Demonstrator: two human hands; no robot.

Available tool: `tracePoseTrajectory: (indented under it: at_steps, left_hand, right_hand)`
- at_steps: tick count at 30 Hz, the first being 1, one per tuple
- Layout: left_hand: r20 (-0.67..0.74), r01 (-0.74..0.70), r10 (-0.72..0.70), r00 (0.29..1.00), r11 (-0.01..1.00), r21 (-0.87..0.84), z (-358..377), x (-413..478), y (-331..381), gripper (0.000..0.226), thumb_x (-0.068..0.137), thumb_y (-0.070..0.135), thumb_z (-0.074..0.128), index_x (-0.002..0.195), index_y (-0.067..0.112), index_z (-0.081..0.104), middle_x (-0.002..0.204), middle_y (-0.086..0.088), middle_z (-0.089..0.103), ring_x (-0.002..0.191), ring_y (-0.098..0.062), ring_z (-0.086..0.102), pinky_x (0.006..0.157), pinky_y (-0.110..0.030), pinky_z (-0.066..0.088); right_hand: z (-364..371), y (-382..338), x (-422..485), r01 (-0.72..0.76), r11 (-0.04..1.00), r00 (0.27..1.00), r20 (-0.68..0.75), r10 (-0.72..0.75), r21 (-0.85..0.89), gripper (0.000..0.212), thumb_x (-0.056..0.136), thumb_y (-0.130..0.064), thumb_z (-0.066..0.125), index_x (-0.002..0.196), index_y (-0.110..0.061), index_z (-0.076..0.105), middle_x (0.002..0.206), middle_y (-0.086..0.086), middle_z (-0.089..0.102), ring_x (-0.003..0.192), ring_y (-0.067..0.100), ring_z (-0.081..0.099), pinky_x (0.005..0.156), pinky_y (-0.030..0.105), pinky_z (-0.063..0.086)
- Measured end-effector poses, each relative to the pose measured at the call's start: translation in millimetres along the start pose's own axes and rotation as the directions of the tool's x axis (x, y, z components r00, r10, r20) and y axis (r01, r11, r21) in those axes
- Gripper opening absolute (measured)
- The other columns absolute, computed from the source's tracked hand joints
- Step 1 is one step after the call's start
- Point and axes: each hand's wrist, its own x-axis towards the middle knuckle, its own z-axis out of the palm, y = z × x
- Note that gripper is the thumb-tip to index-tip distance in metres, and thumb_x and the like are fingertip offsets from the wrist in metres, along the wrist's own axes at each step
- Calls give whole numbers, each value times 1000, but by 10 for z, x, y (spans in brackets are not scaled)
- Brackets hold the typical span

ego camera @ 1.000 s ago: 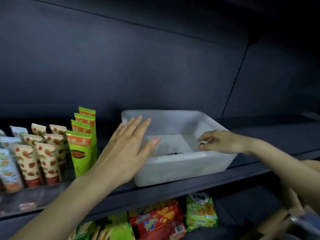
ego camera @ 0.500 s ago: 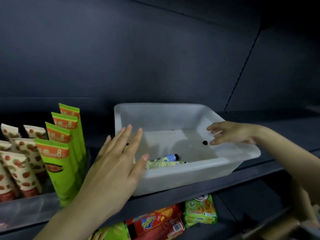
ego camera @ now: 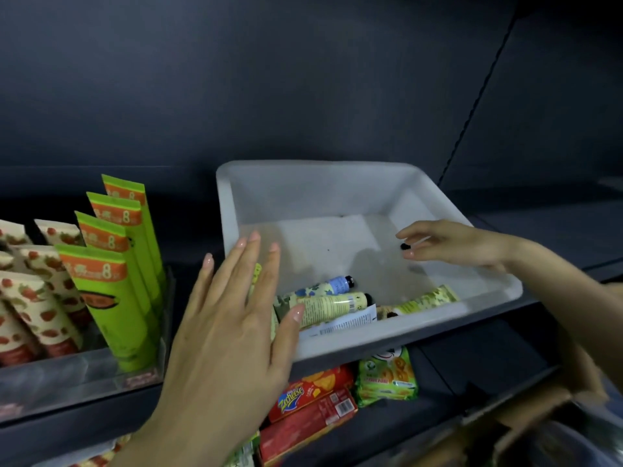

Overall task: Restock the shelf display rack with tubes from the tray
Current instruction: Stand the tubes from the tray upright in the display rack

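A white plastic tray (ego camera: 387, 342) stands on the dark shelf. Inside lie a blue-capped tube (ego camera: 323, 287), a pale yellow-green tube (ego camera: 332, 306) and another patterned tube (ego camera: 423, 302), near the front wall. My left hand (ego camera: 232, 318) is flat with straight fingers over the tray's left front corner and hides part of a tube there. My right hand (ego camera: 451, 246) hovers over the tray's right side, and a small black piece (ego camera: 403, 246) sits between its thumb and fingertip. To the left is the clear display rack (ego camera: 67, 375), with upright green tubes (ego camera: 108, 298) and strawberry-print tubes (ego camera: 37, 308).
A white paper label (ego camera: 347, 323) lies against the tray's front wall. On the shelf below are red snack boxes (ego camera: 310, 396) and a green packet (ego camera: 387, 375). A cardboard box (ego camera: 526, 419) sits at the lower right. The dark back panel rises behind the tray.
The view has moved closer and higher, so the tubes inside the tray now show. My right hand has moved from the front rim into the tray's right side. My left hand stays flat at the left corner.
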Motion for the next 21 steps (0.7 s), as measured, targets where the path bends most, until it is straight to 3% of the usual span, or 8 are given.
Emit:
tracePoseTrajectory:
  at_steps: [4,7,12,16,21]
  left_hand:
    - [-13,-4,5,1000,999,42,11,-30,34,67,100,49,16,146,5,37,154,-12,33,144,-24,27,114,-43,14]
    - [-12,3,-2,1000,999,51,9,-26,39,68,100,48,17,145,2,38,152,-14,36,143,-25,29,114,-43,14]
    - [-13,12,-11,1000,998,57,16,-18,58,69,98,47,21,142,-1,42,150,-16,39,142,-25,31,116,-39,11]
    - [-8,30,-30,1000,997,69,15,-1,61,70,98,48,19,141,-1,43,149,-16,41,140,-23,33,116,-37,11]
    - [4,34,-35,999,994,105,13,49,45,74,99,50,14,137,-4,47,146,-18,44,139,-26,37,113,-39,14]
  right_hand:
    - [3,-27,-162,38,998,985,170,-28,-56,48,75,-56,61,113,-28,63,114,-6,63,107,7,59,100,30,46]
    - [54,-60,-218,25,993,952,306,12,-117,53,74,-64,56,103,-20,66,105,1,65,97,13,60,94,30,45]
    - [148,-104,-187,-3,974,902,420,101,-226,37,77,-67,45,72,-34,60,73,-26,59,72,-10,53,73,12,36]
    - [196,-139,-124,-60,961,855,483,189,-268,47,79,-70,37,77,-30,60,85,-18,60,82,-4,55,85,16,37]
    - [255,-227,-100,-103,955,810,533,243,-279,63,67,-78,32,85,-28,65,98,-12,62,96,4,56,96,23,39]
